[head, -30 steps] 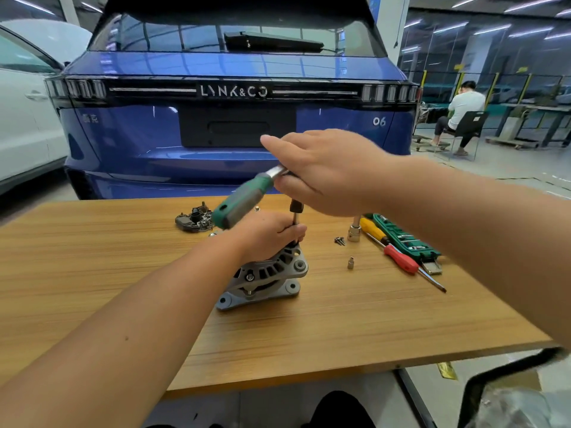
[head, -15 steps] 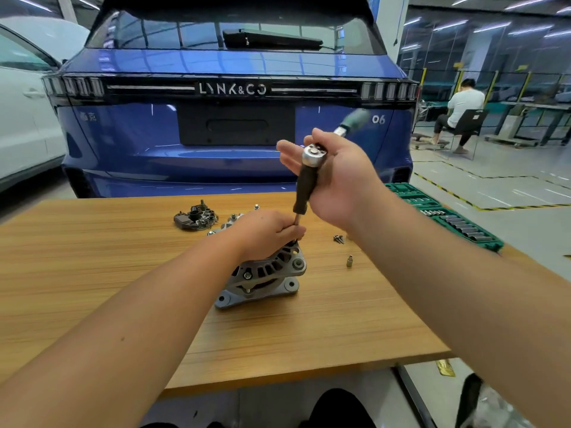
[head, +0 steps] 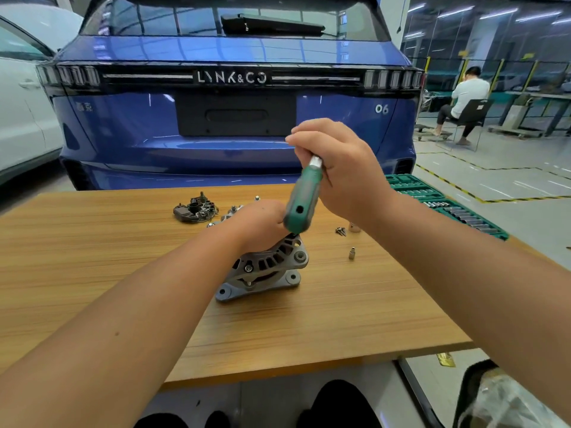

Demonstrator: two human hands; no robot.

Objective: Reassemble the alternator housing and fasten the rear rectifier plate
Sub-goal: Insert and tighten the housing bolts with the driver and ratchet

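Wooden table [head: 92, 273], loose screws [head: 340, 231] – perhaps – socket tray [head: 448, 205]

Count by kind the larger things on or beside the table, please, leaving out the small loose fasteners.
alternator: 1
black rectifier plate: 1
green-handled tool: 1
green socket case: 1
Total: 4

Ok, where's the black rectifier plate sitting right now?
In the head view the rectifier plate lies on the wooden table toward its far edge, left of the left hand and apart from the alternator housing.
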